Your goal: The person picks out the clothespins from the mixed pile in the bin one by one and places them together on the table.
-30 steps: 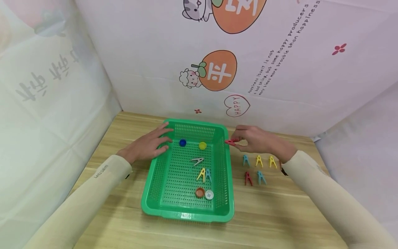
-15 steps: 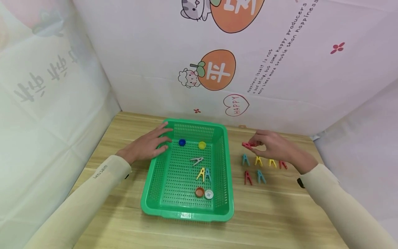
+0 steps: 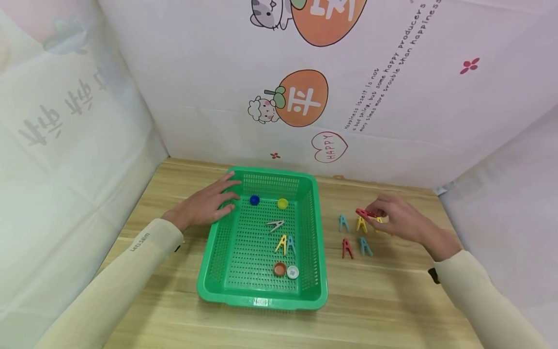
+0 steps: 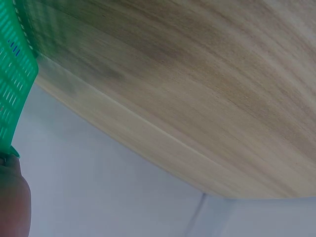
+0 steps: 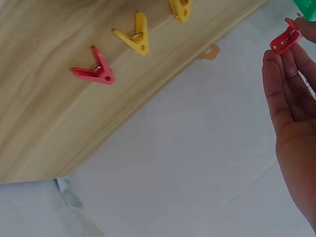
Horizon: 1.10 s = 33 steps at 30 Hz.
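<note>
The right hand pinches a red clothespin between thumb and fingertips, above the tabletop to the right of the green basket. The left hand lies at the basket's left rim, fingers loosely spread over the edge and gripping nothing.

The likeliest mishap is the pinched clothespin twisting or dropping, since only the fingertips hold it and one end juts free. In the head view it overlaps the near yellow clothespin; the gap between them cannot be judged, so coming straight down could knock that one askew. The hand partly covers the far yellow clothespin and hides another red clothespin that the right wrist view shows, so the fingers could brush either unseen. Were the left hand to press or tug, the basket might shift or tip, sliding the loose brown cap and white cap.
</note>
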{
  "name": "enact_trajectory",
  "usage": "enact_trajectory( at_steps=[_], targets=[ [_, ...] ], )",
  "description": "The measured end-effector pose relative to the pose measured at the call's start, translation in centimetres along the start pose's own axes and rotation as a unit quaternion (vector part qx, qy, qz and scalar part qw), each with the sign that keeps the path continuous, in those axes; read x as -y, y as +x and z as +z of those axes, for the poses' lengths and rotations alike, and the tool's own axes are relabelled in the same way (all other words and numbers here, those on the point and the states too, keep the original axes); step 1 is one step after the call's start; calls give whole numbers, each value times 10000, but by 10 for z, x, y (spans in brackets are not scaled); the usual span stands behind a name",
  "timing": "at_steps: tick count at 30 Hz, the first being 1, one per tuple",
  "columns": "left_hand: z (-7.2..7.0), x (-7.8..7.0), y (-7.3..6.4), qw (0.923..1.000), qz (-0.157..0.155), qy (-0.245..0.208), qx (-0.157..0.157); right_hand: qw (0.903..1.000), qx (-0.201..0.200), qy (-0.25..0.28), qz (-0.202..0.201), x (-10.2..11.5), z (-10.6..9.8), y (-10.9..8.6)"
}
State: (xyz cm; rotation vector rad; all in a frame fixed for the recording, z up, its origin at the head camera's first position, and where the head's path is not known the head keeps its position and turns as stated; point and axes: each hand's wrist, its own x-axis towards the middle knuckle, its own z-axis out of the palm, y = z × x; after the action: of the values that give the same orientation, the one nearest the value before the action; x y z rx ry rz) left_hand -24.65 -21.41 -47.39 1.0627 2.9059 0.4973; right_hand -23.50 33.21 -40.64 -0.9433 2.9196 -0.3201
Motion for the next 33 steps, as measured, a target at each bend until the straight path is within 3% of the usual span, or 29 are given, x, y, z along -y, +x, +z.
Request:
enact_trajectory(
  at_steps=[15,24,33],
  targets=[
    [2,1,1,10000,45,-15,-36,9962,-386,134,768,-19,33,-44],
    [3,4,2,10000,25,-31,-48,9925,-614,122,1046,-27,53,-61],
    [1,2,1,9999,66,-80,-54,9888,-582,396,1320,-30,72,-75]
  ],
)
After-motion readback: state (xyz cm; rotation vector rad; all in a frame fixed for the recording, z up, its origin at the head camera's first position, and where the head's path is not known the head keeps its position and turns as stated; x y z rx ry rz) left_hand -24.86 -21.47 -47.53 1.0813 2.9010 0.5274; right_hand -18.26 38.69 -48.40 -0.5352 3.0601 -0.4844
